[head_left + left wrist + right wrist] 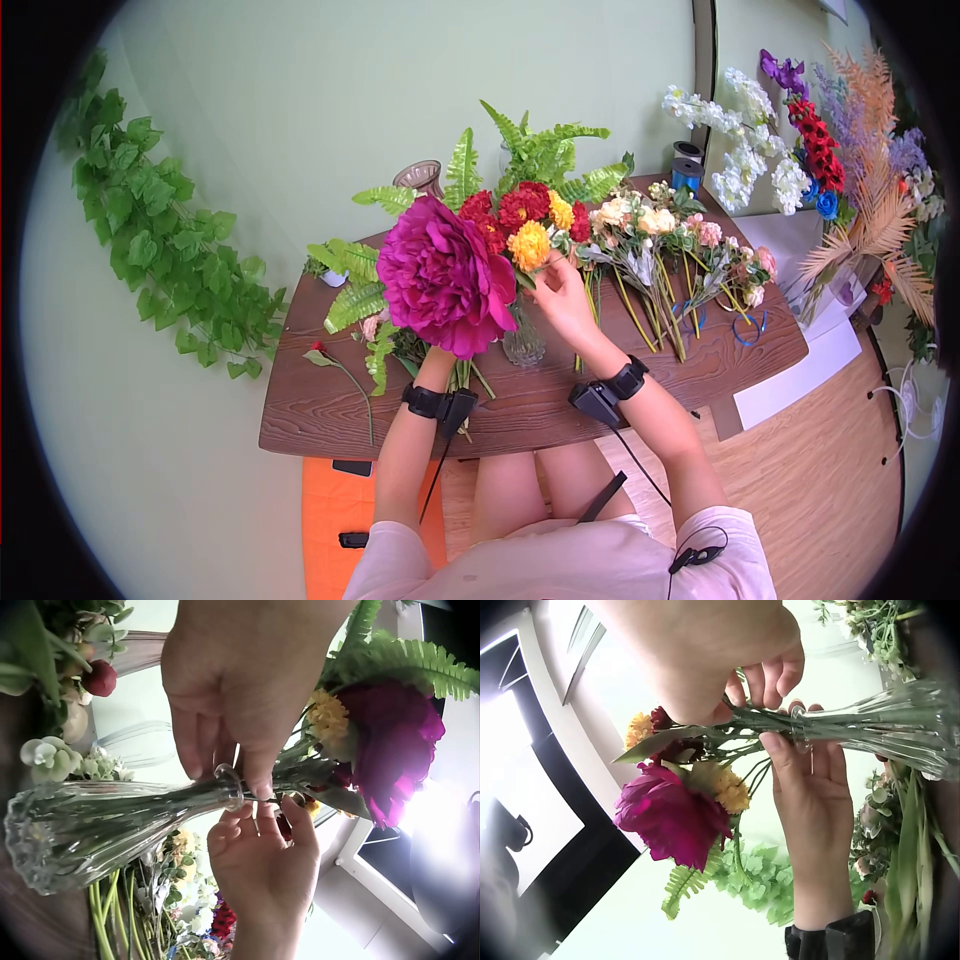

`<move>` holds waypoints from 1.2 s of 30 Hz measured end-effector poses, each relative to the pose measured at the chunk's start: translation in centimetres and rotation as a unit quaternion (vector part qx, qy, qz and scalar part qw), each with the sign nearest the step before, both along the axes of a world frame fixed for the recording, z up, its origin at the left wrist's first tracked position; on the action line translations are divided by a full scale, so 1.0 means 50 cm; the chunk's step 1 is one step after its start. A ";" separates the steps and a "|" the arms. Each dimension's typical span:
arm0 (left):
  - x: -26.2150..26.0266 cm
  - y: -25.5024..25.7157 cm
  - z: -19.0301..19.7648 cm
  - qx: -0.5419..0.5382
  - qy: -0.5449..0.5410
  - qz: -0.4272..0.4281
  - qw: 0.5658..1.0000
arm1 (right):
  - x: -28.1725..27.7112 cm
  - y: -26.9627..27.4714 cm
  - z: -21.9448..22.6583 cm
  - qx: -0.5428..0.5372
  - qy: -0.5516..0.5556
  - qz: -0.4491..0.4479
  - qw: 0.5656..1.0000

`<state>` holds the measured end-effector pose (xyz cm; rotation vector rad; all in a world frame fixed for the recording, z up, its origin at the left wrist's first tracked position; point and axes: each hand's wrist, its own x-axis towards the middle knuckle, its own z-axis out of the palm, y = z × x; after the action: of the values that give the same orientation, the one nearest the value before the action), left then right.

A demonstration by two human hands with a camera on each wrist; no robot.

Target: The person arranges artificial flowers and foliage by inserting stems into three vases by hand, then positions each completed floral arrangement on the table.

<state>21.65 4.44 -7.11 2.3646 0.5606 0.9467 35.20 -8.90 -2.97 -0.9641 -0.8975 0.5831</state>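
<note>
Flanking one glass vase (112, 832), two hands (810, 806) (720, 656)

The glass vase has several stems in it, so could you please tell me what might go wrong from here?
The glass vase could tip: the big magenta bloom sits above its narrow neck and might make it top-heavy if the left hand lets go. The stems crowd at that neck, so adjusting one could shift others. Loose flowers lie near the right hand, so a sideways sweep might scatter them.
</note>
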 end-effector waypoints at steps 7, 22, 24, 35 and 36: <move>-0.004 0.047 -0.030 -0.008 -0.033 -0.037 0.999 | 0.002 0.011 -0.003 0.071 -0.012 0.004 0.997; -0.024 0.115 -0.103 -0.030 -0.100 -0.119 0.987 | 0.002 0.030 -0.008 -0.063 -0.047 0.045 0.996; -0.018 0.081 -0.071 0.000 -0.106 -0.043 0.993 | -0.004 0.027 -0.005 -0.037 -0.020 0.047 0.998; -0.003 0.080 -0.069 -0.109 -0.167 -0.120 0.973 | 0.000 0.019 -0.017 -0.068 -0.039 0.055 0.995; -0.002 0.075 -0.062 -0.078 -0.174 -0.159 0.969 | 0.000 0.016 -0.014 -0.077 -0.038 0.053 0.995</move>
<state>21.57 8.18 -10.20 2.0067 0.1092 1.0883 35.20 -8.12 -3.69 -1.0874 -0.9870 0.7178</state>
